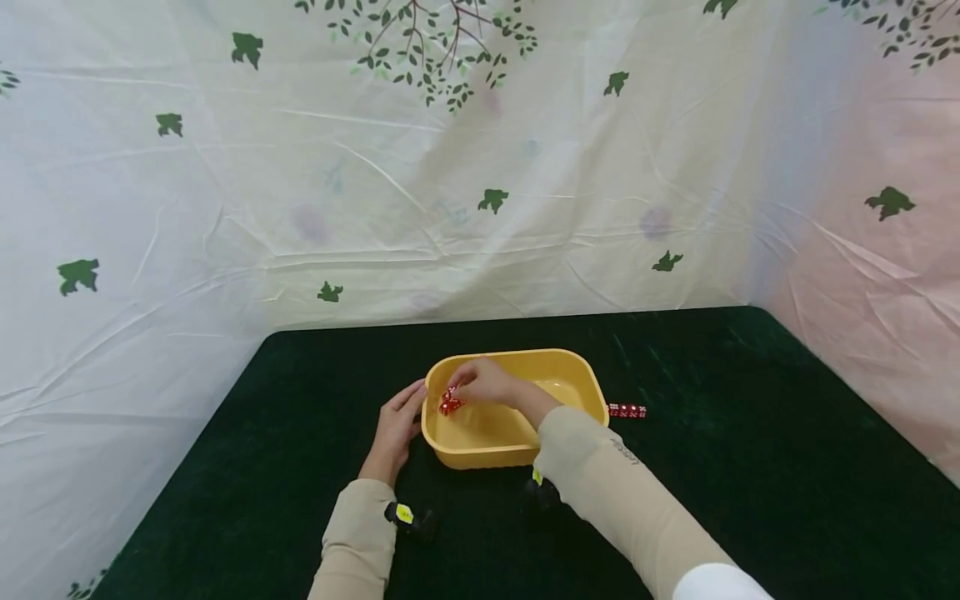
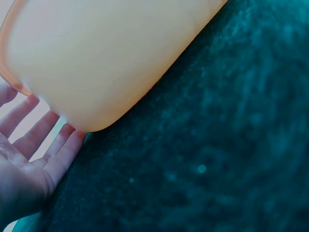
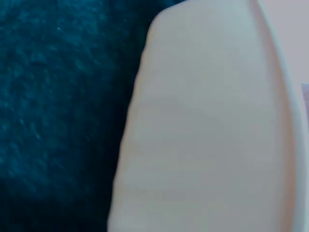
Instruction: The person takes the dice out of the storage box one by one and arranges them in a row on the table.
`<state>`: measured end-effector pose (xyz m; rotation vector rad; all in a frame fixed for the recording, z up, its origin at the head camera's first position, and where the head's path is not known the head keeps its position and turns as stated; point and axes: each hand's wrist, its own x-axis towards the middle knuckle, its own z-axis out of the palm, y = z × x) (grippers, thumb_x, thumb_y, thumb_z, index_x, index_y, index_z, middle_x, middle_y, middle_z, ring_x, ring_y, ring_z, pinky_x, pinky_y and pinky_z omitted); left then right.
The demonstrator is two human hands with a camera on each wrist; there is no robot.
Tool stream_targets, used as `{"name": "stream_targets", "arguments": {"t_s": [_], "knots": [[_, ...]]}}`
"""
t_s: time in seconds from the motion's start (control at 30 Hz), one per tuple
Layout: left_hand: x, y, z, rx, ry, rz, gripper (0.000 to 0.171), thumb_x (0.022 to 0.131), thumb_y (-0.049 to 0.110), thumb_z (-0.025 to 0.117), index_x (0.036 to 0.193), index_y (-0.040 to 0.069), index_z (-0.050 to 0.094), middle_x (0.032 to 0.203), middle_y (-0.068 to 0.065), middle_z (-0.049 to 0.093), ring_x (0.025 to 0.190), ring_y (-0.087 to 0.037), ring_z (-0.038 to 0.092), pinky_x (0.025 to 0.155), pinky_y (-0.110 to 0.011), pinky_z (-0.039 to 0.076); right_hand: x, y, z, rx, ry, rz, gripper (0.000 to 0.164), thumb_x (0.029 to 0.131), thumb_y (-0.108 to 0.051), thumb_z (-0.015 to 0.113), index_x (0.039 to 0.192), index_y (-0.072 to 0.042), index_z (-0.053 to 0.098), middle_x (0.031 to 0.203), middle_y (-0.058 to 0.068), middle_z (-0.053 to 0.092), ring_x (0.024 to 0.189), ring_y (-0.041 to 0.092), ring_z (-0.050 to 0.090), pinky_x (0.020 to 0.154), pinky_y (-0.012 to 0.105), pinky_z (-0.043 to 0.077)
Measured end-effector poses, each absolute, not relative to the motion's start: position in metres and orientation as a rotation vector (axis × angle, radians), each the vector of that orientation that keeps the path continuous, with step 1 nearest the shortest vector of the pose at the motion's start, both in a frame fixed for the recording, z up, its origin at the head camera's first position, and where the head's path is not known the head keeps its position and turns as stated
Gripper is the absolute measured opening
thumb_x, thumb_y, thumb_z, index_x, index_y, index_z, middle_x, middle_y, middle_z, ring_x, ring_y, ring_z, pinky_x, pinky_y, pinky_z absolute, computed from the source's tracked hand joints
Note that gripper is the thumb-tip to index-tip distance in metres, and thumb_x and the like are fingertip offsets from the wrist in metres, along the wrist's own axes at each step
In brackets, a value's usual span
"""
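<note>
A yellow plastic basin (image 1: 480, 458) stands on the dark green cloth. Inside its left end is a small cluster of red dice with white dots (image 1: 448, 407). My right hand (image 1: 483, 382) reaches over the near rim and pinches a red die at that cluster; its fingertips partly cover the dice. Against the basin's left side, my left hand (image 1: 395, 425) touches the wall near the rim with its fingers extended. The left wrist view shows those fingers (image 2: 36, 130) meeting the basin's outer wall (image 2: 106, 63). Only the outer wall (image 3: 207, 121) fills the right wrist view, without the hand.
A straight row of red dice (image 1: 627, 411) lies on the cloth beside the basin's right wall, its left end close to the basin. The green-covered table (image 1: 750, 467) extends around. Behind it hangs a pale curtain (image 1: 405, 208) with leaf prints.
</note>
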<state>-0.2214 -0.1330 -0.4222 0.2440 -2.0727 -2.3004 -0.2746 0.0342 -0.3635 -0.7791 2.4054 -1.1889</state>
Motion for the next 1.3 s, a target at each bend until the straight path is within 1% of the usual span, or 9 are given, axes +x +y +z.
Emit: {"name": "stream_targets", "arguments": {"t_s": [0.13, 0.33, 0.53, 0.7, 0.77, 0.9, 1.03, 1.2, 1.3], "knots": [[-0.220, -0.132, -0.421, 0.221, -2.073, -2.284, 0.052, 0.080, 0.044, 0.055, 0.120, 0.010, 0.051, 0.121, -0.011, 0.046, 0.103, -0.025, 0.047, 0.079, -0.037, 0.045, -0.276, 0.043, -0.357, -0.767, 2.411, -1.237, 0.015, 0.081, -0.007, 0.058, 0.094, -0.002, 0.063, 0.083, 0.005, 0.058, 0.072, 0.016, 0.051, 0.064, 0.024, 0.047], [-0.223, -0.132, -0.423, 0.277, -2.062, -2.304, 0.048, 0.081, 0.040, 0.056, 0.120, 0.012, 0.051, 0.121, -0.007, 0.046, 0.104, -0.022, 0.047, 0.081, -0.037, 0.043, -0.278, 0.058, -0.348, -0.782, 2.493, -1.243, 0.013, 0.079, -0.008, 0.061, 0.091, -0.003, 0.064, 0.081, 0.003, 0.060, 0.071, 0.014, 0.052, 0.062, 0.025, 0.046], [-0.224, -0.134, -0.424, 0.293, -2.090, -2.297, 0.048, 0.081, 0.040, 0.054, 0.121, 0.013, 0.050, 0.123, -0.006, 0.045, 0.106, -0.022, 0.046, 0.082, -0.037, 0.042, -0.282, 0.075, -0.339, -0.746, 2.512, -1.274, 0.013, 0.080, -0.009, 0.060, 0.091, -0.002, 0.064, 0.082, 0.004, 0.061, 0.074, 0.016, 0.054, 0.066, 0.026, 0.047], [-0.223, -0.134, -0.423, 0.283, -2.100, -2.291, 0.052, 0.080, 0.044, 0.055, 0.121, 0.013, 0.049, 0.124, -0.006, 0.044, 0.106, -0.022, 0.045, 0.083, -0.037, 0.042, -0.285, 0.091, -0.333, -0.690, 2.518, -1.289, 0.014, 0.082, -0.009, 0.058, 0.093, -0.002, 0.063, 0.086, 0.005, 0.060, 0.082, 0.024, 0.054, 0.071, 0.030, 0.047], [-0.223, -0.134, -0.423, 0.283, -2.106, -2.286, 0.052, 0.080, 0.044, 0.055, 0.121, 0.013, 0.049, 0.124, -0.007, 0.044, 0.106, -0.022, 0.045, 0.083, -0.038, 0.042, -0.286, 0.098, -0.331, -0.677, 2.517, -1.301, 0.015, 0.083, -0.009, 0.057, 0.094, -0.001, 0.062, 0.087, 0.006, 0.060, 0.084, 0.027, 0.054, 0.073, 0.034, 0.047], [-0.224, -0.134, -0.423, 0.285, -2.111, -2.284, 0.051, 0.080, 0.043, 0.054, 0.122, 0.013, 0.049, 0.124, -0.007, 0.044, 0.106, -0.022, 0.045, 0.083, -0.038, 0.041, -0.288, 0.113, -0.328, -0.659, 2.530, -1.318, 0.015, 0.083, -0.010, 0.057, 0.094, 0.000, 0.062, 0.088, 0.007, 0.061, 0.086, 0.029, 0.053, 0.076, 0.037, 0.046], [-0.224, -0.134, -0.423, 0.284, -2.105, -2.288, 0.050, 0.081, 0.043, 0.054, 0.121, 0.013, 0.049, 0.124, -0.007, 0.044, 0.106, -0.022, 0.045, 0.083, -0.038, 0.041, -0.289, 0.130, -0.323, -0.651, 2.583, -1.274, 0.016, 0.085, -0.011, 0.055, 0.095, -0.002, 0.061, 0.090, 0.008, 0.060, 0.085, 0.028, 0.053, 0.076, 0.037, 0.046], [-0.224, -0.133, -0.422, 0.290, -2.107, -2.288, 0.050, 0.081, 0.042, 0.054, 0.122, 0.013, 0.049, 0.124, -0.006, 0.044, 0.106, -0.022, 0.045, 0.084, -0.038, 0.041, -0.289, 0.153, -0.319, -0.587, 2.661, -1.209, 0.018, 0.085, -0.015, 0.054, 0.099, -0.004, 0.060, 0.091, 0.008, 0.057, 0.081, 0.026, 0.051, 0.076, 0.038, 0.045], [-0.223, -0.133, -0.423, 0.287, -2.109, -2.284, 0.049, 0.082, 0.042, 0.053, 0.122, 0.013, 0.049, 0.124, -0.007, 0.044, 0.106, -0.022, 0.045, 0.084, -0.039, 0.041, -0.289, 0.168, -0.320, -0.573, 2.659, -1.225, 0.020, 0.086, -0.016, 0.053, 0.100, -0.003, 0.059, 0.094, 0.012, 0.056, 0.082, 0.028, 0.051, 0.075, 0.038, 0.045]]}}
